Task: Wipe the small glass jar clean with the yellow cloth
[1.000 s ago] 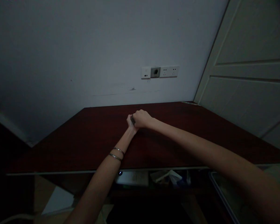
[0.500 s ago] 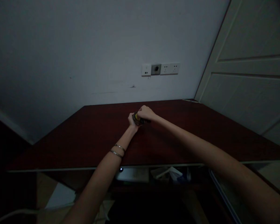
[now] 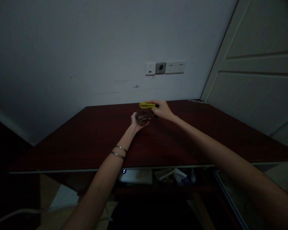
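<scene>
On the dark red table point(image 3: 86, 140) my left hand point(image 3: 135, 122) is closed around a small round glass dish point(image 3: 142, 118) that rests on the tabletop. Just behind and to the right of it, my right hand point(image 3: 163, 111) grips a yellow folded cloth point(image 3: 147, 104) lifted slightly above the dish. Two thin bracelets point(image 3: 118, 152) circle my left wrist. The room is dim, so what the dish holds cannot be made out.
A pale wall stands behind the table, with a row of sockets point(image 3: 165, 67). A white panelled door point(image 3: 256, 76) is at the right. Under the table's front edge a shelf holds papers and a small device with a light point(image 3: 134, 175).
My right hand lifted away from the left and drew the yellow cloth up and back out of the dish, leaving the dish uncovered in my left hand.
</scene>
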A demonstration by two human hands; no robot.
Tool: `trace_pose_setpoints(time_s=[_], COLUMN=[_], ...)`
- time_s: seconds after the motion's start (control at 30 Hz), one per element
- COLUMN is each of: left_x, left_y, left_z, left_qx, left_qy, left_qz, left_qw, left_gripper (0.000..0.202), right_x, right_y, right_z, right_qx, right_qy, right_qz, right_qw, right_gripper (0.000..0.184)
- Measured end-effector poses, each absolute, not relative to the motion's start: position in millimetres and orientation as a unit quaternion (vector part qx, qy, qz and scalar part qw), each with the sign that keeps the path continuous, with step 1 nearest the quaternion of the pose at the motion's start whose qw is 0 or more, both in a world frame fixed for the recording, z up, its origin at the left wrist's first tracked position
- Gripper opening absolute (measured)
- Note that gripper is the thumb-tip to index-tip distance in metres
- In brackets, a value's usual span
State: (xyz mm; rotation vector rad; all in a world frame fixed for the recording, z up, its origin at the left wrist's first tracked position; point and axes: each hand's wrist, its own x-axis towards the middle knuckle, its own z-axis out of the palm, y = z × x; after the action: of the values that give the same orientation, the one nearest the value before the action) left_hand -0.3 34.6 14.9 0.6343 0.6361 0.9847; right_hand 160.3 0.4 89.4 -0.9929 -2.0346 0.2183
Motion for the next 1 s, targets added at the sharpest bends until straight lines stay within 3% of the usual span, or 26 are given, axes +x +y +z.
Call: trace_pose_setpoints(time_s=[0.13,0.43,0.73,1.0], left_x=[-7.5,-5.7,-3.0,-2.8], left_y=[33.5,30.4,27.6,31.7], left_z=[21.1,17.6,12.8,11.8], left_qx=[0.292,0.381,0.36,0.371], left_qy=[0.303,0.283,0.255,0.283], left_qz=[0.338,0.267,0.27,0.286], left_qw=[0.842,0.839,0.855,0.837], left_gripper=[0.052,0.051,0.039,0.045], right_x=[165.6,153.8,156.0,160.3], right_y=[-7.7,-17.6,-7.9,-8.2], right_z=[98.0,116.5,110.9,95.1], right_qx=[-0.29,-0.112,-0.022,-0.132], right_qy=[-0.93,-0.984,-0.971,-0.96], right_qz=[-0.008,-0.134,-0.235,-0.246], right_qw=[0.224,0.041,-0.037,0.007], right_gripper=[0.047,0.029,0.027,0.023])
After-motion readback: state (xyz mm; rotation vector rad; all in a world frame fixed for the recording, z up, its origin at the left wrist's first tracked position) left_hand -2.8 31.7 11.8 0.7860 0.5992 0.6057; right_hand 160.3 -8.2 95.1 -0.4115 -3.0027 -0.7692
